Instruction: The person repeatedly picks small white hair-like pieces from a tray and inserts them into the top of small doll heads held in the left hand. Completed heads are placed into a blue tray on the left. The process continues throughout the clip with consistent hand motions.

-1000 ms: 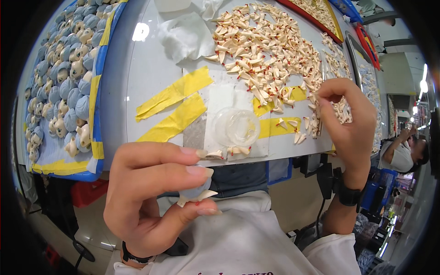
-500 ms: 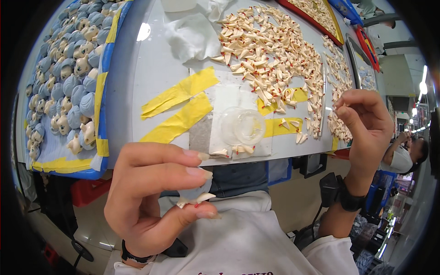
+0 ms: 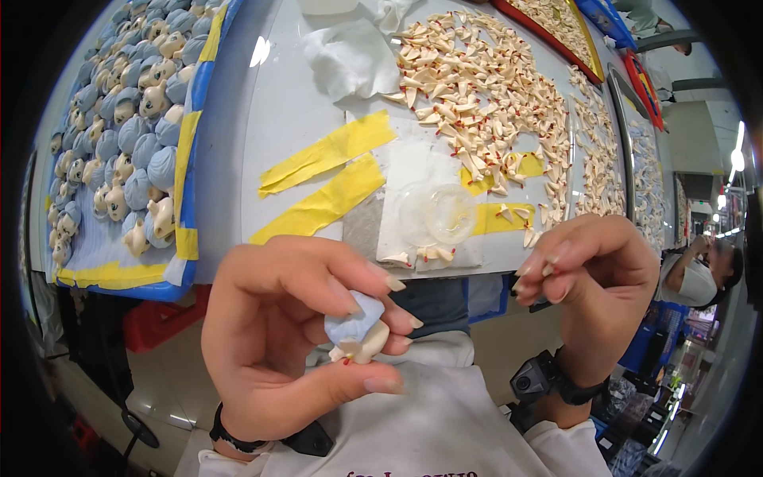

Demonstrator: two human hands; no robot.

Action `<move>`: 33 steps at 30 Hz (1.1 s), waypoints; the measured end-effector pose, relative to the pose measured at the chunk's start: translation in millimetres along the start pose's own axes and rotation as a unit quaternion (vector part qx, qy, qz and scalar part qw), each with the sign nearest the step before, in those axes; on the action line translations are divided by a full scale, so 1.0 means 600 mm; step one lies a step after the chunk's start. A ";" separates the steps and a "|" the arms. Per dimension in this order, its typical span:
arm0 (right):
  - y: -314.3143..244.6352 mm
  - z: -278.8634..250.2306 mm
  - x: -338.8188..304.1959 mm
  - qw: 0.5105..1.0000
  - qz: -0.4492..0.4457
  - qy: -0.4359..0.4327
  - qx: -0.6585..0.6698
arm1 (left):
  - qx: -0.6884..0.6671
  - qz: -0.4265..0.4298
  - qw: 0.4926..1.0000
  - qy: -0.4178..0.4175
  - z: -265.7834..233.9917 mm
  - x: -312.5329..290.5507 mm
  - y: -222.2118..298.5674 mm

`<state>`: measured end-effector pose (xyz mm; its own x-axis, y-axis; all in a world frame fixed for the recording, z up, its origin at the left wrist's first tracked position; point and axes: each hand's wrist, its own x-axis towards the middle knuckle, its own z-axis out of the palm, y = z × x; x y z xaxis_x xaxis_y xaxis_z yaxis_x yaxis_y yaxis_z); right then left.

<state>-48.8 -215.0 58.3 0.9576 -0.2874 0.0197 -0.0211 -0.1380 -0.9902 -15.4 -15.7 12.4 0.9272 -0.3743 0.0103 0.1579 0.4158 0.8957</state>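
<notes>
Held up in front of my chest, my left hand is closed around a small doll head with blue-grey hair and a cream face part. A red spot shows on its lower side, near the thumb. To the right and apart from it, my right hand has thumb and fingers pinched together; whatever sits between the fingertips is too small to make out. Beyond the hands, a clear round plastic dish stands on a white sheet at the table edge. A few cream pointed pieces with red tips lie before it.
A large pile of red-tipped cream pieces covers the far right of the table. At left, a blue tray holds many doll heads. Yellow tape strips, a white cloth and a red-rimmed tray are also there.
My left hand has turned the doll head, so more of its blue hair and cream side shows. My right hand has moved down and left, closer to the left hand.
</notes>
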 end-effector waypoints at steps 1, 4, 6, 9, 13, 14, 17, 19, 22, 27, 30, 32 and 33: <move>0.000 0.004 0.003 1.000 -0.012 -0.005 -0.005 | -0.016 0.007 1.000 -0.017 -0.003 0.001 -0.005; 0.001 0.015 0.014 0.995 -0.082 -0.027 -0.043 | 0.118 0.090 0.981 -0.124 -0.022 0.019 0.000; 0.004 0.017 0.029 0.975 -0.175 -0.050 -0.125 | 0.199 0.134 0.954 -0.183 -0.037 0.025 0.003; 0.005 0.019 0.046 0.924 -0.283 -0.084 -0.242 | 0.135 0.112 0.971 -0.160 -0.042 0.019 0.000; 0.000 0.040 0.044 0.881 -0.315 -0.047 -0.350 | 0.049 0.080 0.992 -0.086 -0.037 0.006 -0.005; -0.001 0.041 0.046 0.853 -0.347 -0.042 -0.388 | 0.078 0.116 0.984 -0.111 -0.044 0.011 -0.008; -0.002 0.043 0.048 0.816 -0.390 -0.038 -0.425 | 0.134 0.214 0.952 -0.176 -0.058 0.024 -0.016; -0.004 0.044 0.048 0.812 -0.393 -0.037 -0.430 | 0.126 0.196 0.955 -0.186 -0.058 0.024 -0.015; -0.006 0.050 0.047 0.812 -0.383 -0.041 -0.438 | 0.045 0.104 0.988 -0.109 -0.028 0.013 -0.006; -0.005 0.047 0.045 0.850 -0.356 -0.037 -0.387 | -0.015 0.076 0.994 -0.078 -0.013 0.006 -0.006; -0.001 0.038 0.034 0.892 -0.337 -0.052 -0.297 | 0.061 0.118 0.984 -0.116 -0.025 0.014 -0.015; -0.005 0.036 0.019 0.931 -0.285 -0.094 -0.206 | 0.075 0.103 0.986 -0.103 -0.021 0.012 -0.016; -0.006 0.032 0.018 0.930 -0.282 -0.125 -0.200 | 0.063 0.083 0.991 -0.082 -0.015 0.008 -0.015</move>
<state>-32.9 -199.2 59.6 0.8844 0.1596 0.4386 0.4477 -0.5557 -0.7006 -9.5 -13.6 0.2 0.8673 -0.4437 0.2256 -0.0459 0.3800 0.9239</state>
